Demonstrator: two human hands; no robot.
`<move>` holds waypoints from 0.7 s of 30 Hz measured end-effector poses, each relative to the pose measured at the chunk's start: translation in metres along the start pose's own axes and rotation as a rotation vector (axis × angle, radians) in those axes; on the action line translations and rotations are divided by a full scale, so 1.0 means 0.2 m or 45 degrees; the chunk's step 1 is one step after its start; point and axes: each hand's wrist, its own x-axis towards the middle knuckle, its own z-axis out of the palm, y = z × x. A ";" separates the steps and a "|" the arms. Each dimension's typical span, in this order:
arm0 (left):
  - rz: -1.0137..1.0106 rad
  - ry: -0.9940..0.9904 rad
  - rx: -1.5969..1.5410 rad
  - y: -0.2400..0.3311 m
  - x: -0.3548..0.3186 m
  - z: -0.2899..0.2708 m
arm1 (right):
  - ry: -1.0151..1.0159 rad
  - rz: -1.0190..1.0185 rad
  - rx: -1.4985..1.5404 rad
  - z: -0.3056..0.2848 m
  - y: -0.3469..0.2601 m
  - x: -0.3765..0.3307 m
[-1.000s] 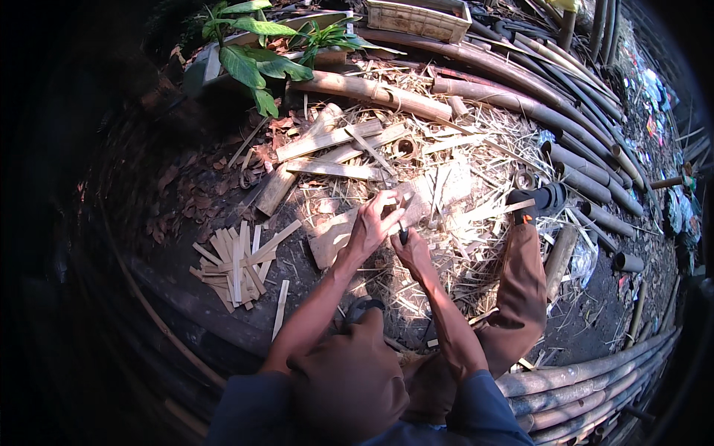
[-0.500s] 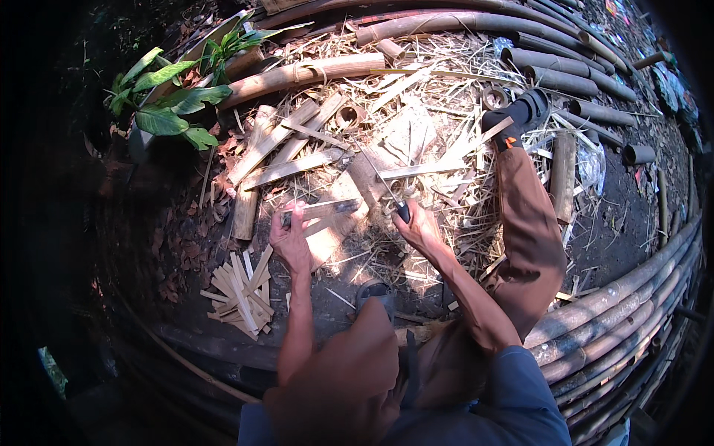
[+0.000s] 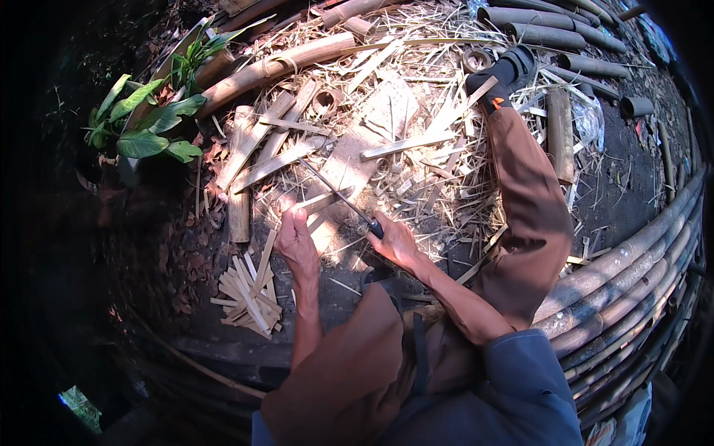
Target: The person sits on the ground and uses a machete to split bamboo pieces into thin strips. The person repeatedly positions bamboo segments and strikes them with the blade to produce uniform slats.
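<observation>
My left hand (image 3: 297, 245) is closed around one end of a short bamboo strip (image 3: 320, 201), which points to the right. In my right hand (image 3: 396, 242) is the black handle of a knife (image 3: 321, 179) with a long, thin blade. The blade slants up and left and crosses the strip near its free end; whether it cuts into it I cannot tell. Beneath the two lies a pale, worn wooden board (image 3: 357, 160) with sun on it. To the left, near my left forearm, is a pile of split bamboo strips (image 3: 249, 301).
Shavings (image 3: 446, 160) cover the ground ahead. Split bamboo pieces (image 3: 256, 141) and a thick bamboo pole (image 3: 275, 68) lie far left, beside a leafy plant (image 3: 141, 126). My outstretched leg (image 3: 528, 215) is on the right, with long bamboo poles (image 3: 617, 267) beyond it.
My right hand has moved a little left and down, and the blade, previously beyond the strip, now crosses it. The strip has tilted upward at its free end. The whole view has shifted slightly.
</observation>
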 end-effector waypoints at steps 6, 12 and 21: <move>0.109 0.060 -0.026 0.07 0.07 0.04 | 0.090 -0.145 0.138 0.05 -0.03 -0.01; 0.454 0.119 -0.079 -0.02 0.06 0.08 | 0.045 0.163 -0.067 0.04 0.29 0.06; -0.378 -0.087 -1.061 -0.16 0.24 0.09 | 0.149 0.061 0.131 0.06 0.16 -0.01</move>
